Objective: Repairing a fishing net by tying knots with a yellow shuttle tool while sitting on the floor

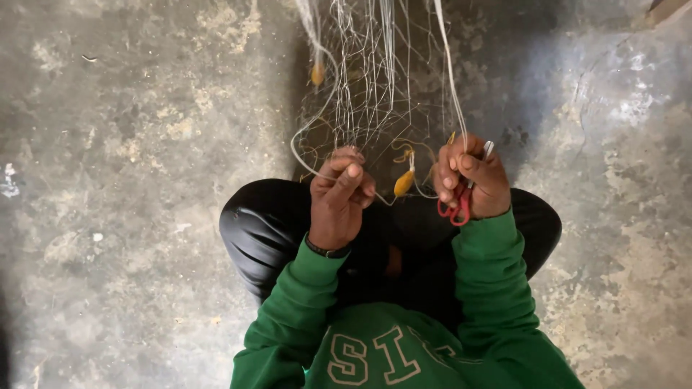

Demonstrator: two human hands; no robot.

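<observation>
Net (375, 79): its top ran off the upper edge, so you couldn't see where it hung.
Scissors (457, 207): your right hand (472, 180) hid the blades.
Knots: too fine to tell.
Sweatshirt (389, 346): cut off below.

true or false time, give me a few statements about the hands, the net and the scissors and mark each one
1. The right hand holds red-handled scissors. True.
2. The left hand is empty and rests on the knee. False: it pinches strands of the fishing net.
3. A yellow float hangs between the two hands. True.
4. The net lies on a wooden table. False: it stretches over a concrete floor.
5. The sleeves are green. True.
</observation>
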